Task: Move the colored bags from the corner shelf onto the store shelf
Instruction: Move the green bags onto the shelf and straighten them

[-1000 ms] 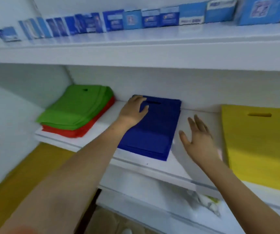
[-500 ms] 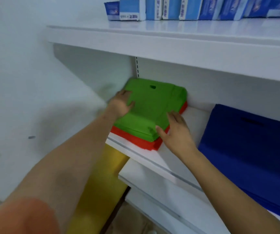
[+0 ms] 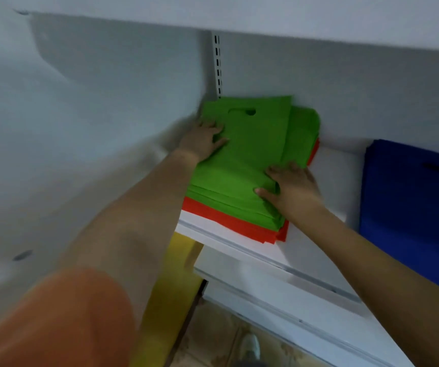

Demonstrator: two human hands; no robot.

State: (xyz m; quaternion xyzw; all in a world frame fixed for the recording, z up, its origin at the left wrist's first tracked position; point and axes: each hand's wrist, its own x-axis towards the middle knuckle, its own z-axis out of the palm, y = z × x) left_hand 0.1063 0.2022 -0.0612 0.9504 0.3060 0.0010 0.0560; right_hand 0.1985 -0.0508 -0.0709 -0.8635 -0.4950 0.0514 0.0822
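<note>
A stack of green bags [image 3: 247, 154] lies on a stack of red bags [image 3: 234, 223] in the left corner of the white shelf [image 3: 305, 260]. My left hand [image 3: 202, 139] grips the green stack at its left edge, with fingers on top. At the stack's right front edge my right hand [image 3: 292, 186] holds it, thumb and fingers pressed onto the top bag. The top green bags sit askew, their back edge up against the rear wall. A pile of blue bags [image 3: 411, 207] lies further right on the same shelf.
A white side wall [image 3: 81, 128] closes the corner on the left, and another shelf board [image 3: 319, 19] hangs low overhead. Below are a yellow panel [image 3: 170, 287], a lower white shelf [image 3: 266, 295] and the tiled floor with a shoe [image 3: 250, 345].
Both hands left the blue pile and moved left to the green stack. They now hold its two sides, and the top green bags have shifted out of line.
</note>
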